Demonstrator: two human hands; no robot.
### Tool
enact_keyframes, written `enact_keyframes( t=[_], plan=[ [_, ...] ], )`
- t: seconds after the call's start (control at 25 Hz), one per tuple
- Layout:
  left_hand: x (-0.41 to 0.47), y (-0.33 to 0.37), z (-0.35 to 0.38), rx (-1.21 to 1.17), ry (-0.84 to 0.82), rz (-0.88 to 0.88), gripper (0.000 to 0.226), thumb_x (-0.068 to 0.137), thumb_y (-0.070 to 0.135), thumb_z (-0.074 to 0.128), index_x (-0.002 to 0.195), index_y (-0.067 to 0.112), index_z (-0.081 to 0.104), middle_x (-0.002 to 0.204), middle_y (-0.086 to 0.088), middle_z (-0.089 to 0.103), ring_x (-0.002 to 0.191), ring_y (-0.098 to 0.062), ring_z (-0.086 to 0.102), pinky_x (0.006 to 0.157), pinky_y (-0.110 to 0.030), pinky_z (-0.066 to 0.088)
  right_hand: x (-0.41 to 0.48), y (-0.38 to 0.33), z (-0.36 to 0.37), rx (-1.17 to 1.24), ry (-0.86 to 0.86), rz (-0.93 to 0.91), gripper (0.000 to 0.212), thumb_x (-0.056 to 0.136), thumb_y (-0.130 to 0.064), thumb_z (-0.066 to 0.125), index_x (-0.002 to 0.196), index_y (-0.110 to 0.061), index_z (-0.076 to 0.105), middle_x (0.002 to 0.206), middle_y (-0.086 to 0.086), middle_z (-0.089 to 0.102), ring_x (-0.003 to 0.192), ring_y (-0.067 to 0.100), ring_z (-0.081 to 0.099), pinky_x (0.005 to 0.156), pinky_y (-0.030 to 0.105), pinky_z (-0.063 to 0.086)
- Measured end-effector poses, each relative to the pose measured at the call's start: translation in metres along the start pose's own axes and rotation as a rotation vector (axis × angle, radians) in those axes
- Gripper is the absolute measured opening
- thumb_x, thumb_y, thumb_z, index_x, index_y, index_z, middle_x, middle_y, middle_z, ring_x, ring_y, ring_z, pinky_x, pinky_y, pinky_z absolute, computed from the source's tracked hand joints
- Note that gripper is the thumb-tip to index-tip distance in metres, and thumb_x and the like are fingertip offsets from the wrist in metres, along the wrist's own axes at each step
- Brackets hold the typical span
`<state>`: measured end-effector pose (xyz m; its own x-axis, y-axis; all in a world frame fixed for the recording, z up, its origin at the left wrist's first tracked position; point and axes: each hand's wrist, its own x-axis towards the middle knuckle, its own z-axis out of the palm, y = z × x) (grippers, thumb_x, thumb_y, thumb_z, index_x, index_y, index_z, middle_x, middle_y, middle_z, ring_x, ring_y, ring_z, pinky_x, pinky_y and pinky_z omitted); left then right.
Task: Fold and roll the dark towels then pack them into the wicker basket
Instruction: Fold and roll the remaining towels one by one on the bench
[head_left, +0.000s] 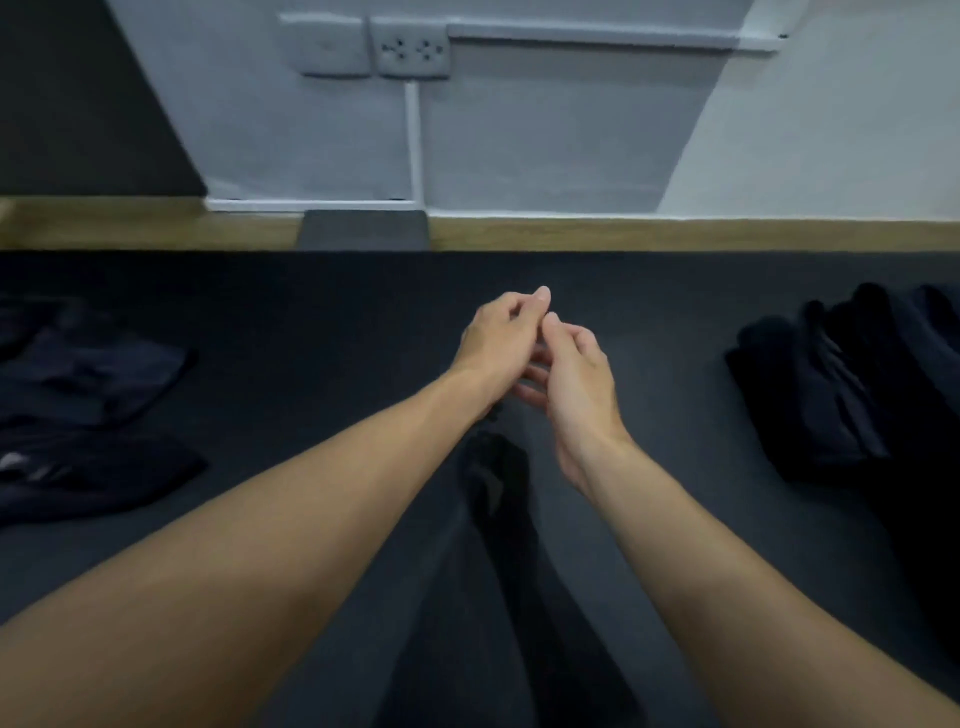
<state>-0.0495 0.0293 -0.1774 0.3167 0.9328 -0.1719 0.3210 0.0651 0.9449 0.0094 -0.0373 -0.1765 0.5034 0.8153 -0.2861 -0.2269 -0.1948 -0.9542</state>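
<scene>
The dark bench (311, 312) fills the lower part of the view, with a pale wall behind it. Down its middle runs one towel (498, 519), a long dark strip. Its long axis points from the person's body straight out toward the hands. Its far end disappears under the left wrist, and the near end runs out of the bottom of the frame between the forearms.

A right pile (841, 384) of heaped dark cloth sits well apart at the bench's right edge. A flatter left pile (78, 395) lies at the left edge. No basket is in view.

The left hand (493, 343) and right hand (576, 384) meet above the towel's far end, thumbs touching, both held close together. The left fingers are curled. The right fingers reach under toward the left palm. Dark cloth on the dark bench hides whether either grip pinches the towel's edge, so I cannot tell.

The towel lies toward the body from both hands, and the left hand is nearer its end. A fold or roll would probably run along that axis, back toward the person.
</scene>
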Motion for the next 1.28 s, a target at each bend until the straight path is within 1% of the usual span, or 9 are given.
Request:
enact_keyframes(
  t=[0.2, 0.4, 0.6, 0.76, 0.84, 1.0, 1.12, 1.2, 1.28],
  plan=[
    [-0.040, -0.040, -0.159, 0.065, 0.356, -0.071, 0.039, 0.098, 0.052, 0.044, 0.116, 0.023, 0.064, 0.103, 0.007, 0.065, 0.104, -0.020, 0.063, 0.097, -0.045, 0.051, -0.039, -0.002, 0.125, -0.166, -0.284, -0.045, 0.012, 0.099, -0.041, 0.049, 0.094, -0.033, 0.057, 0.103, -0.003, 0.065, 0.100, 0.016, 0.065, 0.093, 0.041, 0.055],
    [-0.107, -0.100, -0.281, 0.274, 0.569, -0.203, 0.041, 0.098, 0.046, 0.050, 0.127, 0.019, 0.061, 0.116, 0.000, 0.065, 0.110, -0.020, 0.060, 0.094, -0.032, 0.046, -0.081, 0.030, 0.228, -0.363, -0.594, -0.099, 0.015, 0.098, -0.041, 0.049, 0.104, -0.035, 0.061, 0.105, -0.012, 0.061, 0.102, 0.010, 0.059, 0.096, 0.039, 0.051],
    [-0.160, -0.179, -0.358, 0.794, 0.551, -0.434, 0.050, 0.096, 0.047, 0.054, 0.137, 0.019, 0.049, 0.135, -0.010, 0.051, 0.124, -0.032, 0.049, 0.103, -0.048, 0.041, -0.104, 0.079, 0.308, -0.792, -0.922, -0.233, 0.034, 0.098, -0.032, 0.054, 0.130, -0.024, 0.057, 0.125, -0.002, 0.059, 0.114, 0.016, 0.056, 0.095, 0.030, 0.045],
    [-0.168, -0.210, -0.373, 1.032, 0.443, -0.389, 0.057, 0.095, 0.045, 0.055, 0.143, 0.016, 0.040, 0.142, -0.007, 0.044, 0.124, -0.034, 0.045, 0.101, -0.046, 0.042, -0.096, 0.106, 0.345, -1.357, -0.926, -0.444, 0.060, 0.092, -0.032, 0.063, 0.143, -0.018, 0.036, 0.144, 0.011, 0.041, 0.132, 0.033, 0.041, 0.107, 0.042, 0.037],
    [-0.163, -0.214, -0.368, 1.221, 0.414, -0.325, 0.058, 0.096, 0.042, 0.053, 0.145, 0.018, 0.035, 0.138, -0.007, 0.048, 0.120, -0.033, 0.046, 0.096, -0.044, 0.041, -0.094, 0.116, 0.350, -1.488, -0.883, -0.539, 0.051, 0.091, -0.034, 0.064, 0.135, -0.017, 0.043, 0.137, 0.010, 0.047, 0.126, 0.033, 0.046, 0.101, 0.045, 0.039],
    [-0.147, -0.193, -0.367, 1.318, 0.421, -0.202, 0.035, 0.090, 0.033, 0.059, 0.120, 0.016, 0.055, 0.118, -0.007, 0.060, 0.113, -0.029, 0.049, 0.095, -0.040, 0.035, -0.081, 0.111, 0.334, -1.308, -0.854, -0.561, 0.027, 0.088, -0.035, 0.063, 0.109, -0.019, 0.057, 0.117, 0.006, 0.056, 0.111, 0.029, 0.054, 0.091, 0.041, 0.045],
    [-0.139, -0.159, -0.368, 0.988, 0.531, 0.018, 0.022, 0.082, 0.026, 0.068, 0.097, 0.016, 0.056, 0.100, -0.006, 0.060, 0.099, -0.029, 0.055, 0.084, -0.042, 0.044, -0.064, 0.074, 0.311, -0.902, -0.843, -0.444, 0.013, 0.086, -0.025, 0.066, 0.092, -0.020, 0.056, 0.093, 0.000, 0.065, 0.086, 0.018, 0.062, 0.069, 0.031, 0.047],
    [-0.131, -0.129, -0.368, 0.778, 0.636, 0.156, 0.018, 0.081, 0.017, 0.065, 0.098, 0.015, 0.060, 0.095, -0.004, 0.067, 0.091, -0.027, 0.062, 0.078, -0.043, 0.050, -0.059, 0.040, 0.293, -0.561, -0.827, -0.373, 0.010, 0.090, -0.021, 0.067, 0.085, -0.023, 0.058, 0.081, -0.001, 0.066, 0.060, 0.008, 0.060, 0.053, 0.027, 0.047],
    [-0.123, -0.093, -0.363, 0.691, 0.708, 0.292, 0.022, 0.084, 0.015, 0.060, 0.106, 0.016, 0.066, 0.098, 0.000, 0.071, 0.092, -0.021, 0.065, 0.080, -0.041, 0.051, -0.056, 0.000, 0.275, -0.325, -0.779, -0.285, 0.013, 0.096, -0.019, 0.061, 0.084, -0.022, 0.061, 0.069, -0.004, 0.061, 0.041, 0.004, 0.045, 0.038, 0.020, 0.034]
  ],
)
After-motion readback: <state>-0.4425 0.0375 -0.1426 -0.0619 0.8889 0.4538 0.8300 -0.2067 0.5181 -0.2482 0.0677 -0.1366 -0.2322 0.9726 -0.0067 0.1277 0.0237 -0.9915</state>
